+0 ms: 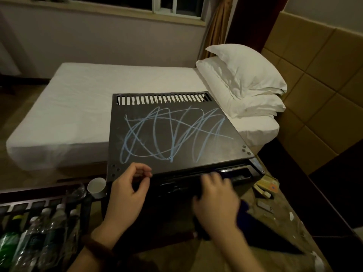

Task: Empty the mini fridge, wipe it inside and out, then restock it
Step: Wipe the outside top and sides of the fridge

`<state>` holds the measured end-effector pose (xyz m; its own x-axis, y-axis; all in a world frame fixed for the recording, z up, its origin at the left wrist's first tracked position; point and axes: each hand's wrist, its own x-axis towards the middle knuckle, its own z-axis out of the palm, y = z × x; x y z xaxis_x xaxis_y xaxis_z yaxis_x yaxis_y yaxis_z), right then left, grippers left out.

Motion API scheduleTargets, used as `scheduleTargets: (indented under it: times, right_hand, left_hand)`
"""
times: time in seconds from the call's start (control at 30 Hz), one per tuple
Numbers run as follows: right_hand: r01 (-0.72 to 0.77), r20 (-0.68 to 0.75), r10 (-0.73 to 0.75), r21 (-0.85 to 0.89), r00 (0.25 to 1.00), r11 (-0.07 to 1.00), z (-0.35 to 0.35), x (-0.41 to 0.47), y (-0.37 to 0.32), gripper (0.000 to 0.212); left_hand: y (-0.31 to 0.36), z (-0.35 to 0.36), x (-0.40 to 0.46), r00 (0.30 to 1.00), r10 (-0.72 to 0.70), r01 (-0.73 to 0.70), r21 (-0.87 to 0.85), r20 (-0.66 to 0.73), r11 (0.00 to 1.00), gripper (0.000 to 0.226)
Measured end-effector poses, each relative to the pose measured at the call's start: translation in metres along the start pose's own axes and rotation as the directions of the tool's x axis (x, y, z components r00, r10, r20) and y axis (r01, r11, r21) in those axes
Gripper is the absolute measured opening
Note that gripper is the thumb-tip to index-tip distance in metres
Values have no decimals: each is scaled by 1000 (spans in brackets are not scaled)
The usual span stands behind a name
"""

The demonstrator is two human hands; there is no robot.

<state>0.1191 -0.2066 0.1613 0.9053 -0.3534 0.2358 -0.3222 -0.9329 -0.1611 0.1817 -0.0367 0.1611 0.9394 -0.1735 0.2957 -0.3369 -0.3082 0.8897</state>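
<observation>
- The mini fridge [170,134] stands directly in front of me, its black top panel facing up, with a row of vent slots [163,99] along the far edge.
- Light blue scribbles [172,134] cover the top panel; they are loops and strokes only, and no letters can be read in them.
- Screw heads sit in small groups at the near-left and near-right corners of the panel.
- My left hand [127,191] rests at the near-left edge of the top, fingers curled inward, thumb and fingertips close together; I cannot tell whether they pinch anything.
- My right hand [216,201] is blurred at the front of the fridge, below the top edge, closed on a dark blue cloth [243,209].
- A white cup [96,187] stands just beside the fridge's near-left corner.
- Bottles [39,232] lie on a dark slatted rack at lower left; their labels are not legible.
- A bed [78,107] with a white sheet lies behind the fridge, two white pillows [245,81] stacked at its right end against a tan padded wall [318,85].
- A window [176,6] is set above the bed.
</observation>
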Motion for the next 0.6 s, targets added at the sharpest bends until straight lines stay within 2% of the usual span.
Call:
scheduleTargets:
  times: [0.1,0.13,0.23,0.33,0.4,0.5,0.6]
  right_hand:
    - [254,0,-254,57,967,966,12,-23,-67,48]
    - [297,13,-298,66,954,953,14,-27,-77,47]
    - [293,24,-295,71,955,953,11,-24,-56,48]
    - [101,-6,-101,21,995,995,2,-5,-8,42]
    - [47,-40,-50,-52,998,998,-4,7,8,38]
    - [163,-15,-166,-101,986,981,-1,0,-13,39]
    - [334,36,-333,-16,942,943,7,-21,-71,37]
  left_hand:
    - [-2,3,-4,998,-9,9,-3,-59,1000,35]
    - [-2,3,-4,997,-8,7,-6,-76,1000,35]
    - [-4,-3,-3,997,12,-12,6,-82,1000,31]
    - [-7,-14,-2,994,9,-9,1,-106,1000,34]
    - [-11,-24,-3,989,-21,18,-21,-147,1000,36]
    - [-24,-40,-5,972,-67,58,-46,-224,997,43]
    - [-35,-52,-3,952,-90,72,-72,-292,995,48]
